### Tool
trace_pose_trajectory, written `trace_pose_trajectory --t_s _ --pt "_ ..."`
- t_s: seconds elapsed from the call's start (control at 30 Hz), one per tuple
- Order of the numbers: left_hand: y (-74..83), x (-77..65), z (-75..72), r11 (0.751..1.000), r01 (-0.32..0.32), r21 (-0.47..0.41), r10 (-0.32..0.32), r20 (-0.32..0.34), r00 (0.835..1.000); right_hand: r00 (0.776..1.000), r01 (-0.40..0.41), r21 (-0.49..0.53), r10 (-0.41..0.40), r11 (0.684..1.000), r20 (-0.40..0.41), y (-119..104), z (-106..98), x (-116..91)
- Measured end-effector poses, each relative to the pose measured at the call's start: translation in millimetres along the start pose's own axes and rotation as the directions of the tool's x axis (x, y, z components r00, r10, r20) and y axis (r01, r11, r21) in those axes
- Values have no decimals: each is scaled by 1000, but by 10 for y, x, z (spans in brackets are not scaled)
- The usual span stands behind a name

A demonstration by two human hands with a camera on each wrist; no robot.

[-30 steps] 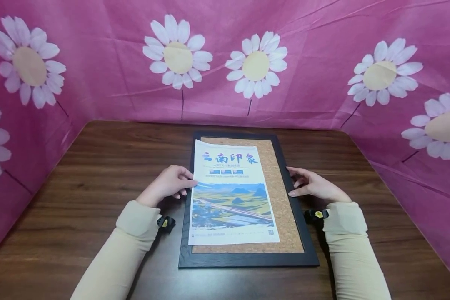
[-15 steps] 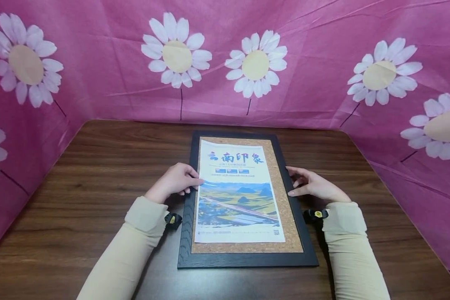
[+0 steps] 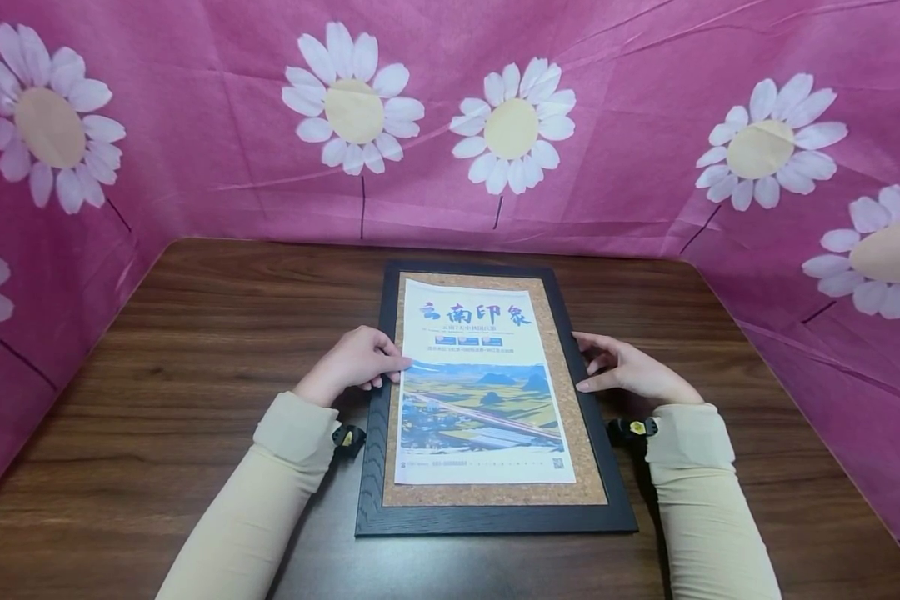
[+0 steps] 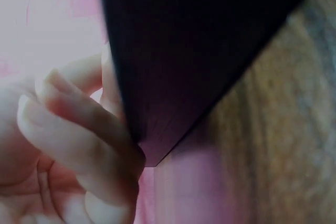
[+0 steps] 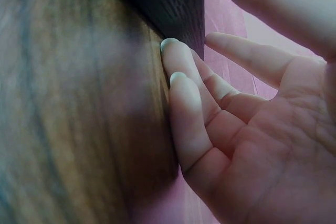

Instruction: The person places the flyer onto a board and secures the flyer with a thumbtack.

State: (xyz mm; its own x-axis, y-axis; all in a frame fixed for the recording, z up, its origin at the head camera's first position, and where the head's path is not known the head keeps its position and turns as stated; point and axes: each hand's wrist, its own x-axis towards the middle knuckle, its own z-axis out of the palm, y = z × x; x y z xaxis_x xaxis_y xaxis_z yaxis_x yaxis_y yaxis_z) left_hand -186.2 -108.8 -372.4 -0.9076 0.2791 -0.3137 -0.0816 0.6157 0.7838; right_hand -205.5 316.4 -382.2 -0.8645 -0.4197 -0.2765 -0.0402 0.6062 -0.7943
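Note:
A printed paper poster (image 3: 487, 392), with a landscape picture and large blue-purple characters, lies on the cork panel (image 3: 588, 487) of a black picture frame (image 3: 495, 522). My left hand (image 3: 352, 362) reaches over the frame's left side and pinches the poster's left edge between thumb and index finger. Its other fingers lie by the frame's side, seen close up in the left wrist view. My right hand (image 3: 633, 371) rests against the frame's right edge, with thumb and index fingertips on the edge and the remaining fingers bent beside it.
The frame lies flat on a dark wood-grain table (image 3: 217, 333). Behind and on both sides hangs a pink cloth (image 3: 607, 200) printed with white daisies. Small black devices are strapped at both wrists.
My left hand and the poster have moved right, so that the poster's left edge now lies within the cork area instead of over the frame's border. My right hand and the frame stay in place.

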Motion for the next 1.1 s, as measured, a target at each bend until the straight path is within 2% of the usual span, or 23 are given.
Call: trace_pose_trajectory --t_s 0.37,0.53,0.67,0.83,0.97,1.1 --pt "-24 -5 37 999 -5 49 8 -42 999 1000 -2 -6 2 1000 -15 -27 16 5" --pt "-9 -16 52 997 -12 80 18 -68 998 995 -9 23 11 1000 -96 -55 -10 -18" --pt "9 -21 59 995 -11 97 19 -88 996 972 -16 82 35 996 -233 -59 -39 -48" --pt "4 -19 58 991 -12 134 26 -104 994 919 -58 178 123 982 -376 -33 -82 -79" --pt "-12 -17 41 981 -17 194 41 -120 992 895 -83 259 186 962 -405 -9 -106 -88" --pt "-15 -19 12 963 8 270 31 -138 990 901 -108 278 213 954 -379 18 -126 -95"
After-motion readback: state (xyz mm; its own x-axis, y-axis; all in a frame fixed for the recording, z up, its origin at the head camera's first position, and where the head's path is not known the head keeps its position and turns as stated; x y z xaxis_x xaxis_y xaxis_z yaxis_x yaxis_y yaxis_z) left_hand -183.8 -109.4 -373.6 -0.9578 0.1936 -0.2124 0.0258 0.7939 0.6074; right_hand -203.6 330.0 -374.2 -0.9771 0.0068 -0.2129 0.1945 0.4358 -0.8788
